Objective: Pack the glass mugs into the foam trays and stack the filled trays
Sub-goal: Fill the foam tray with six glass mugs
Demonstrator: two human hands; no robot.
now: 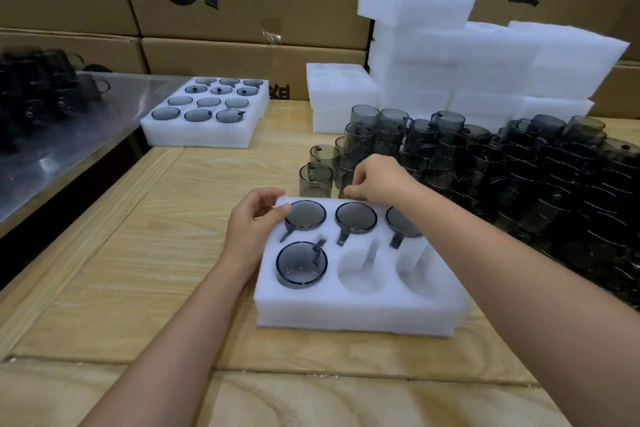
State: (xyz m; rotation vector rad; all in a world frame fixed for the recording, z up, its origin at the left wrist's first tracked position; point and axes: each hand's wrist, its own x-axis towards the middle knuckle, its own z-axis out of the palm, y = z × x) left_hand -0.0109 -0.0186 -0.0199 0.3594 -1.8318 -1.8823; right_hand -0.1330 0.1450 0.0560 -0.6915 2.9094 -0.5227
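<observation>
A foam tray [363, 308] sits near the front middle of the wooden worktop [138, 253], with four glass mugs [301, 263] filling its far row and near-left pocket. The left hand [252, 222] grips the tray's far-left corner. The right hand [377, 180] curls over the far edge; what it pinches cannot be told. Loose mugs [485, 163] crowd the right side, and a filled tray [204, 135] lies at the far-left edge.

Glossy smoke-grey glass mugs [301, 263] are gleaming against the matt white foam tray [346, 312], the pale grained wooden table [138, 253], a shiny smooth metal bench [52, 149] and dull brown cardboard boxes [242, 17].
</observation>
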